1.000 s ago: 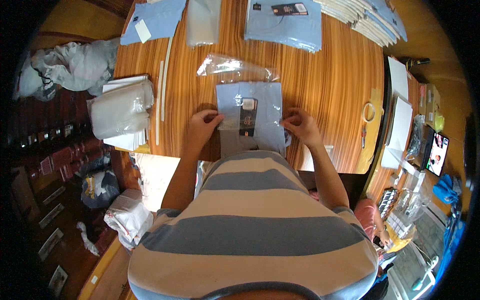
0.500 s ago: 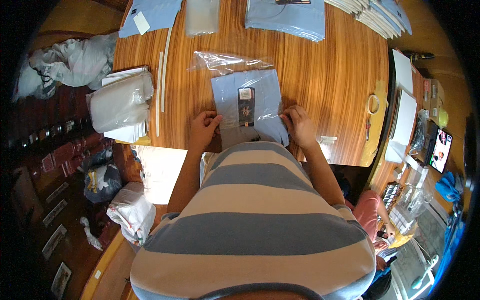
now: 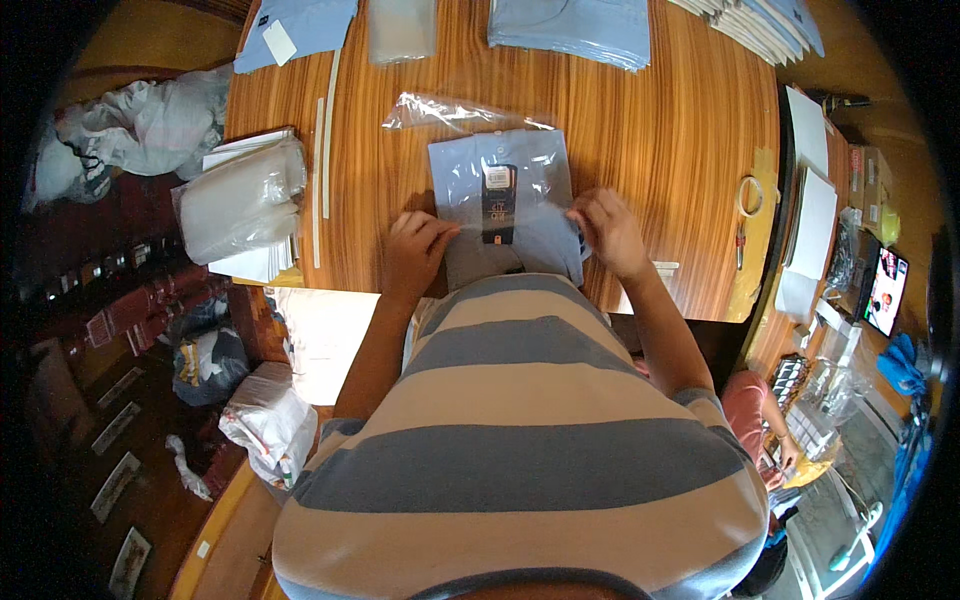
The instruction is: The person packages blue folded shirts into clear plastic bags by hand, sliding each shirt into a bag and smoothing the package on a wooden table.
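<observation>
Folded shirt (image 3: 505, 195) on table (image 3: 660, 150), bag stack (image 3: 240, 200) left, tape roll (image 3: 752, 196) right, possibly scissors beside

The wooden table (image 3: 650, 130) in front of me is brightly and evenly lit from above, warm in tone, with only soft, short shadows under my hands. Glare streaks the clear plastic bag (image 3: 470, 110) lying on the table beyond my hands, and a softer sheen sits on the stack of white bags (image 3: 240, 200) at the table's left edge. Left of the table the floor falls into deep shadow and detail is lost. Right of the table a small screen (image 3: 885, 290) glows. The table's straight edges bow outward, and the corners of my view go black. My striped shirt (image 3: 520, 440) below the table looks slightly soft.
</observation>
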Tool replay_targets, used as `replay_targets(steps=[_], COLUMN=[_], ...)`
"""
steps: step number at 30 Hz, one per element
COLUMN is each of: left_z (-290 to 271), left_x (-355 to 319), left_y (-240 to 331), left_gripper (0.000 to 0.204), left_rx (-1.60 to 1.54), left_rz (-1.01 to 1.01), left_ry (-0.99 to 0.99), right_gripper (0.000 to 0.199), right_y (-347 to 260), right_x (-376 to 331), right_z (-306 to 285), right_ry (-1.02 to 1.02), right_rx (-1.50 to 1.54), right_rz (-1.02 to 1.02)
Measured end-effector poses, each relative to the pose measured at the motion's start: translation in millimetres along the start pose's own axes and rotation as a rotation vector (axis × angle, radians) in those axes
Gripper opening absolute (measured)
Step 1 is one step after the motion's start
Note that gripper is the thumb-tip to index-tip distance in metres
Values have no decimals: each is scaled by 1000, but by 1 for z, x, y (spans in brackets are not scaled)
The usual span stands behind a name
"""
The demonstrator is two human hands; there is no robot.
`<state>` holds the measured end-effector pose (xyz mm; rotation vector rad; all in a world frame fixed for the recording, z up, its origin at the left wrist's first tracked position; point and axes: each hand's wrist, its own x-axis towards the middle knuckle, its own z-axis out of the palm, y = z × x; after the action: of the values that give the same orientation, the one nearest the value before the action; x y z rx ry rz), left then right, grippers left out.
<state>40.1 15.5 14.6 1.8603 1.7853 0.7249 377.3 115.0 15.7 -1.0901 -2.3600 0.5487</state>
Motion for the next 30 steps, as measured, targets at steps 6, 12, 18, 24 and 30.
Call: replay_targets(steps=[6,12,18,24,30], left_z=[11,31,27,7,10], left_x=[-40,-57,-32,-13,-11], left_y=[9,1,6,24,-15], left_gripper=[30,50,54,43,17], left_rx=[-102,-490,-526,-109,45], left_rz=[52,-446,-461,-106,316], left_ry=[46,-19,-48,57,-134], right_gripper=[22,29,34,43,22], right_y=[-36,-55,-40,-55,-34], right_x=[-53,-66,-72,-49,-64], right_z=[-1,7,29,9,22], right_ry=[32,12,61,4,63], right_rx=[147,454,919,837,292], right_rz=[337,936,982,885,522])
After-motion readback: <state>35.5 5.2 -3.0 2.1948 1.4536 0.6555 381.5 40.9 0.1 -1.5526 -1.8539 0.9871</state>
